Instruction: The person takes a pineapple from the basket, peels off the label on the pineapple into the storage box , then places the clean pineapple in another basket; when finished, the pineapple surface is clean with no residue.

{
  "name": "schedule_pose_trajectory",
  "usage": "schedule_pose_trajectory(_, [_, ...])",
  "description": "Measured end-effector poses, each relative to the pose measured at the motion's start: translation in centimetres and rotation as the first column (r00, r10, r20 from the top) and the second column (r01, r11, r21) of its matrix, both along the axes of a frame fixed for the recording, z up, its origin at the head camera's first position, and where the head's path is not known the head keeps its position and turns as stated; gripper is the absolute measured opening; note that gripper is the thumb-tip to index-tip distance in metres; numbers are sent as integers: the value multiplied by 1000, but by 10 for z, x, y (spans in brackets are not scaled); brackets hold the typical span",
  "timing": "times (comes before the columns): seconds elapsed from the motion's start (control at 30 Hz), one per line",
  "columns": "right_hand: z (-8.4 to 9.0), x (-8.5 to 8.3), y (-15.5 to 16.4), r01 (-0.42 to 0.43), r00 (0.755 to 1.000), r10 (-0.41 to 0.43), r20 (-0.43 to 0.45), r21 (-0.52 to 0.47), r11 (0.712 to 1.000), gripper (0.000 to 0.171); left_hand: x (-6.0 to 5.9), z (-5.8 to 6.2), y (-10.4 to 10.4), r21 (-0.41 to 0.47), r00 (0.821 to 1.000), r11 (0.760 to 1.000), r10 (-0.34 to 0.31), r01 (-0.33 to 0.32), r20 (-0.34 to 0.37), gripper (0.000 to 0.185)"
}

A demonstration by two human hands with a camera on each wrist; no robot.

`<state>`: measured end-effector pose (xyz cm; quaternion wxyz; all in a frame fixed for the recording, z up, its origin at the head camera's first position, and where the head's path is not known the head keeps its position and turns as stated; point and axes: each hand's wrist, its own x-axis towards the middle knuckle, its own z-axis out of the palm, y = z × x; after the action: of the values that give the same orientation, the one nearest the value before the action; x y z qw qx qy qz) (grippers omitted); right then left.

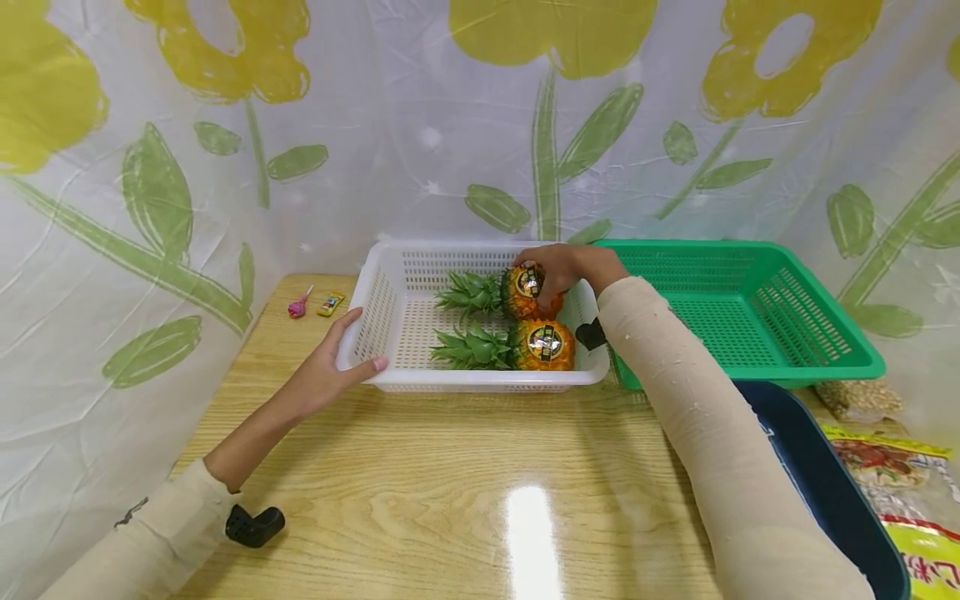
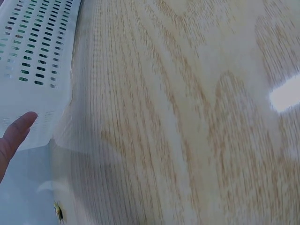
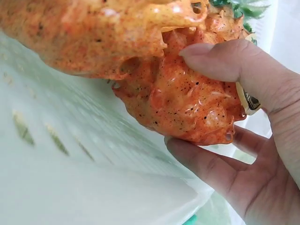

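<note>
A white slotted basket (image 1: 390, 283) stands at the back of the wooden table (image 1: 450, 467) with two small pineapples lying in it, crowns pointing left. My right hand (image 1: 558, 271) grips the far pineapple (image 1: 521, 292); in the right wrist view my thumb and fingers (image 3: 225, 61) curl round its orange body (image 3: 187, 98). The near pineapple (image 1: 542, 344) lies just in front of it, and the two touch. My left hand (image 1: 333, 367) holds the basket's front-left corner, thumb (image 2: 18, 129) pressed on the white wall (image 2: 33, 51).
A green basket (image 1: 750, 308) stands right of the white one. A dark blue bin (image 1: 825, 492) and snack packets (image 1: 892, 458) lie at the right edge. A pink lollipop (image 1: 298, 307) and a yellow sweet (image 1: 330, 303) sit at the back left. A patterned curtain hangs behind.
</note>
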<state>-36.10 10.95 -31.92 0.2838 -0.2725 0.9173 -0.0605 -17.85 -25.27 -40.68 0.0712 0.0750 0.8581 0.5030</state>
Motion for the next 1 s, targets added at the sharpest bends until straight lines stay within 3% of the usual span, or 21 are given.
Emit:
schedule_pose_trajectory(0.3, [3,-2,3,6,1000,-6,1,-36,999,88,0,0,0,-8,1000,1000,2,-2,-2,95])
schedule_pose_trajectory(0.63, [18,-3,15,15,1000,-15,-4,-64,998,88,2,1,1,-6,1000,1000,5,-5,2,96])
schedule_pose_trajectory(1.0, [38,12,26,-28,1000,26,-17,-99,995,90,2,2,1,-8,1000,1000,1,-1,3,96])
